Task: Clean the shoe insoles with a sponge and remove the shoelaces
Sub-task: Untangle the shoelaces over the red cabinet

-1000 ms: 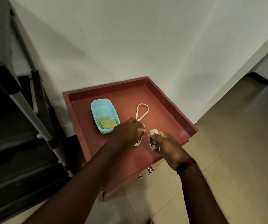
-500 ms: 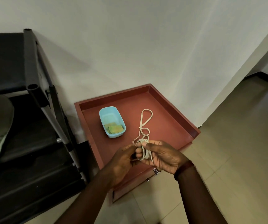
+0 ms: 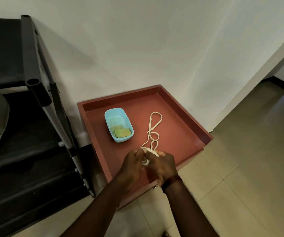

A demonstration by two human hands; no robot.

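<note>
- The left hand [image 3: 132,162] and right hand [image 3: 162,166] meet low in the centre of the frame, over the near edge of the red worktop [image 3: 180,134]
- Each grip is closed, with the fingers curled round a small wound bundle of the white shoelace [image 3: 149,132] pinched between the two hands
- The loose rest of the shoelace lies on the worktop straight above the hands in the frame, in three loops, with the longest one farthest off
- Its long axis runs nearly up the frame toward the wall, leaning slightly right
- The free length seems to leave the bundle at its top, on the right hand's side, so that hand looks nearer to it
- Taking in more lace would likely mean drawing it back along that axis
- The blue tub [image 3: 114,111] holding the sponge [image 3: 122,132] sits left of the loops, apart from them, on the left hand's side
- No shoe is in view
</note>
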